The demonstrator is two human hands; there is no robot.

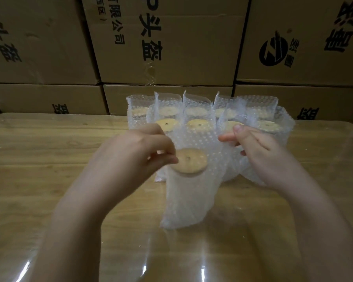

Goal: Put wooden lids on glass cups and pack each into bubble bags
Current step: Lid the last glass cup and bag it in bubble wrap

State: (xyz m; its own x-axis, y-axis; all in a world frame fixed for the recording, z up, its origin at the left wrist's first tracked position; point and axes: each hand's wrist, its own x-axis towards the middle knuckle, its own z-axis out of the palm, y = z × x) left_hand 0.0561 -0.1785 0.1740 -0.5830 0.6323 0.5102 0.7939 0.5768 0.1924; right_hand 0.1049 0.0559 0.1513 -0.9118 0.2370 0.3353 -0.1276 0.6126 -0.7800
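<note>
Forearms fill the near edge of the head view, reaching out over the glossy, clear-covered wooden table (pixel 49 180). Left hand (pixel 135 153) up ahead: thumb and forefinger pinch the left lip of the clear plastic bubble bag (pixel 192 200). Right hand (pixel 261 153) answers on the far side, fingers curled onto the bag's right lip, thumb up, though blur softens that grip. Between the two sets of fingertips sits the round pale wooden lid (pixel 191 160) with its small centre hole. It caps the glass cup (pixel 177 174), which is already down inside the bag and roughly upright. Only a sliver of its rim shows through the film.

Risk, as I judge it: the cup is tall and held only through thin film. A lopsided tug on one lip could tip it or knock the lid askew, and the slick table cover would let it slide.

Just beyond the fingertips, a cluster of bagged, lidded cups (pixel 194 119) stands close, crowding the way forward; push too far and they get bumped. Behind those, stacked brown cardboard boxes (pixel 171 64) with black print wall off the back.
</note>
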